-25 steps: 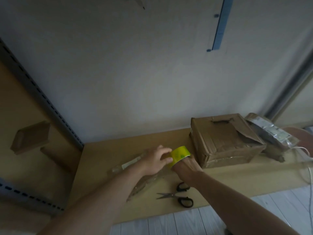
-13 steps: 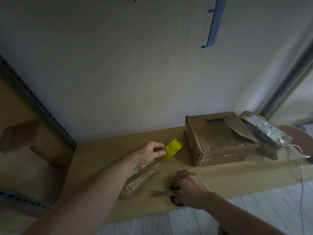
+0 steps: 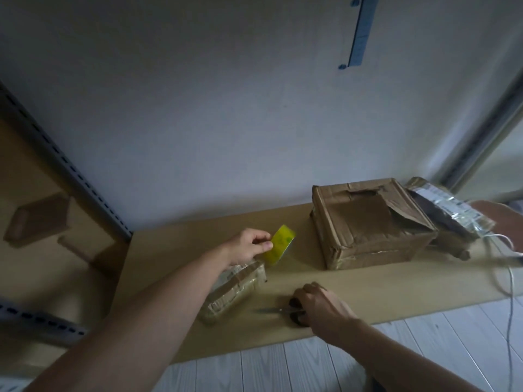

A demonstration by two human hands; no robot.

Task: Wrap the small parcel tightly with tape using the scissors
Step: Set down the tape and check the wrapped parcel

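The small parcel (image 3: 236, 290), brown and glossy with tape, lay on the tabletop (image 3: 368, 287). Just above it the left hand (image 3: 246, 247) pinched a yellow tape roll (image 3: 280, 244); right of the parcel, the right hand's (image 3: 319, 306) fingers closed on the scissors (image 3: 278, 310).

I can read no text anywhere from my feed. The silvery plastic-wrapped package (image 3: 450, 210) at the far right of the cardboard sheet carries a white printed label, but its lines are only a grey blur to me. The yellow roll of tape (image 3: 280, 244) shows faint green marks on its side, too smeared to make out as letters. The small brown parcel wrapped in clear tape (image 3: 235, 290) has a pale patch on top, and nothing on it is legible.
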